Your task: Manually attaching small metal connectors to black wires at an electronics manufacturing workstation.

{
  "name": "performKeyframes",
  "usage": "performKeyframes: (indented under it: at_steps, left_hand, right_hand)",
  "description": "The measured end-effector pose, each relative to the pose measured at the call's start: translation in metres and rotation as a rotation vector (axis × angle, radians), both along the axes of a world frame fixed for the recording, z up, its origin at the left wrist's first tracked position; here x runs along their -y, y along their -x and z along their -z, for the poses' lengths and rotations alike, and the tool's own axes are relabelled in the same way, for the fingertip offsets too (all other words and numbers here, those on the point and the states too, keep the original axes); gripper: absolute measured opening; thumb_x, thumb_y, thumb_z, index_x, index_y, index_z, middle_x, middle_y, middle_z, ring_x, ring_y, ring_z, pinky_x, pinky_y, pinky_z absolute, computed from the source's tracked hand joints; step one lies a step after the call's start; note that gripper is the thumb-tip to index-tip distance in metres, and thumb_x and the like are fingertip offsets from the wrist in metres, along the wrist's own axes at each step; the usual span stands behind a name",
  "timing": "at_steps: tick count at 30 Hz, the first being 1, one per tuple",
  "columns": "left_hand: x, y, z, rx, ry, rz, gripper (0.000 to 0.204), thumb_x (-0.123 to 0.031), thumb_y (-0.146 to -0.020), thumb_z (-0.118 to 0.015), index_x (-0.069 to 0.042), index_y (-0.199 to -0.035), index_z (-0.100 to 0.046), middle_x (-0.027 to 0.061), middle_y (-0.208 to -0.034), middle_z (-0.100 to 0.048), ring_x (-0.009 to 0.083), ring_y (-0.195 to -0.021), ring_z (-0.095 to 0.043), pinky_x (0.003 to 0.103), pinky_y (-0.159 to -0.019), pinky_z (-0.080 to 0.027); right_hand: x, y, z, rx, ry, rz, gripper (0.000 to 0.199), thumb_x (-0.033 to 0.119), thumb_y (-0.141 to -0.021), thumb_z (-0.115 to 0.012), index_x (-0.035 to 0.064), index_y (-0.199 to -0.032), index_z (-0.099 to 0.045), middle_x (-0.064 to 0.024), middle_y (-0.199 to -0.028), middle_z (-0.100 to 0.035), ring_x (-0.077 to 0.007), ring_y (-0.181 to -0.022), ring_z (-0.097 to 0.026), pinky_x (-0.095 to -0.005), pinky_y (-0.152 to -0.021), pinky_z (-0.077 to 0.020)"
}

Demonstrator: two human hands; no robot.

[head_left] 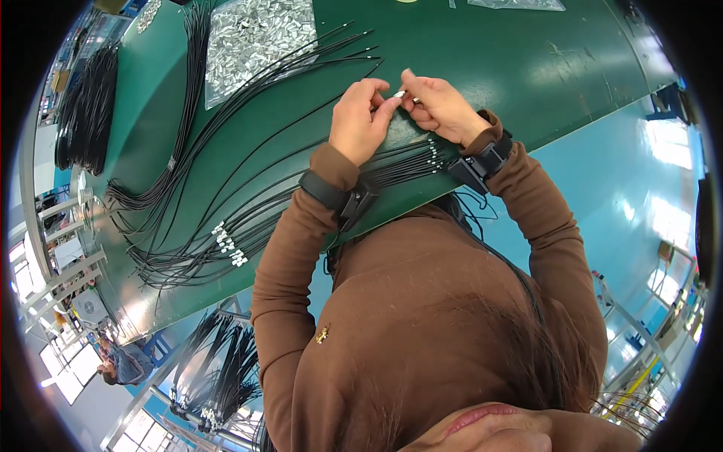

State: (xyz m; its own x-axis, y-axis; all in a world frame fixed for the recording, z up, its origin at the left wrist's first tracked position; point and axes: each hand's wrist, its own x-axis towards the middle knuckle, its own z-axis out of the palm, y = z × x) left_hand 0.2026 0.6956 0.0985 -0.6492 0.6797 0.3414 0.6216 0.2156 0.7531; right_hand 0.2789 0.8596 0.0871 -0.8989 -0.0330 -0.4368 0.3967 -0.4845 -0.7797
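both hands meet above the green surface (527, 60), fingertips nearly touching. between them sits a small silvery metal terminal (398, 94), its long axis running left to right from one grip to the other. the left hand (360, 120) pinches one end, the right hand (440, 105) the other, equally near. thin black wires (248, 143) fan away to the left, beside a clear bag of metal terminals (252, 38).

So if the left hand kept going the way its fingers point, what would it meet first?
The left hand points toward the right hand; their fingertips already meet at a small silver metal terminal, so that piece and the right fingers come first. Depth is hard to judge.
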Motion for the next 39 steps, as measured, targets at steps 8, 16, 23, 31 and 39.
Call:
performKeyframes:
  at_steps: [8, 16, 23, 31, 39]
  left_hand:
    - [0.001, 0.000, 0.000, 0.047, -0.015, -0.034, 0.011, -0.009, -0.076, -0.068, -0.005, -0.084, -0.061, 0.0081, -0.073, -0.056, 0.0237, -0.065, -0.057, 0.034, -0.058, -0.047]
    - [0.004, -0.001, -0.006, 0.071, 0.001, -0.011, 0.011, -0.007, -0.076, -0.068, -0.005, -0.085, -0.060, 0.0085, -0.075, -0.057, 0.0239, -0.067, -0.058, 0.034, -0.059, -0.047]
    - [0.006, -0.001, -0.007, 0.065, 0.035, 0.043, 0.011, -0.007, -0.076, -0.068, -0.006, -0.084, -0.060, 0.0085, -0.075, -0.058, 0.0248, -0.067, -0.058, 0.034, -0.058, -0.047]
    - [0.007, -0.004, -0.005, -0.040, 0.094, 0.098, 0.007, -0.006, -0.077, -0.065, -0.007, -0.082, -0.059, 0.0073, -0.076, -0.056, 0.0267, -0.067, -0.058, 0.034, -0.057, -0.047]
    - [0.007, -0.003, -0.010, 0.003, -0.004, 0.069, 0.010, -0.004, -0.077, -0.065, -0.004, -0.083, -0.058, 0.0113, -0.081, -0.055, 0.0286, -0.069, -0.058, 0.036, -0.059, -0.048]
  right_hand:
    - [-0.001, -0.010, -0.012, 0.050, 0.092, 0.147, 0.014, 0.014, -0.093, -0.050, 0.0008, -0.091, -0.055, -0.0052, -0.080, -0.058, -0.0039, -0.049, -0.037, -0.0165, -0.040, -0.0299]
    - [-0.001, -0.015, 0.009, -0.385, -0.749, 0.128, 0.013, 0.010, -0.087, -0.061, 0.0003, -0.090, -0.053, -0.0057, -0.073, -0.060, -0.0083, -0.057, -0.051, -0.0210, -0.051, -0.0425]
    - [-0.002, -0.013, -0.009, -0.482, -1.151, 0.023, 0.017, 0.010, -0.082, -0.067, 0.0014, -0.088, -0.053, -0.0053, -0.067, -0.058, -0.0110, -0.061, -0.058, -0.0247, -0.053, -0.0434]
    - [-0.003, -0.007, -0.003, -0.790, -1.491, -0.232, 0.015, 0.009, -0.084, -0.064, 0.0017, -0.090, -0.053, -0.0067, -0.071, -0.063, -0.0123, -0.059, -0.057, -0.0249, -0.052, -0.0435]
    - [-0.010, -0.008, -0.018, -0.245, -0.416, -0.090, 0.014, 0.014, -0.090, -0.057, 0.0006, -0.095, -0.056, -0.0032, -0.072, -0.062, -0.0041, -0.053, -0.045, -0.0204, -0.046, -0.0340]
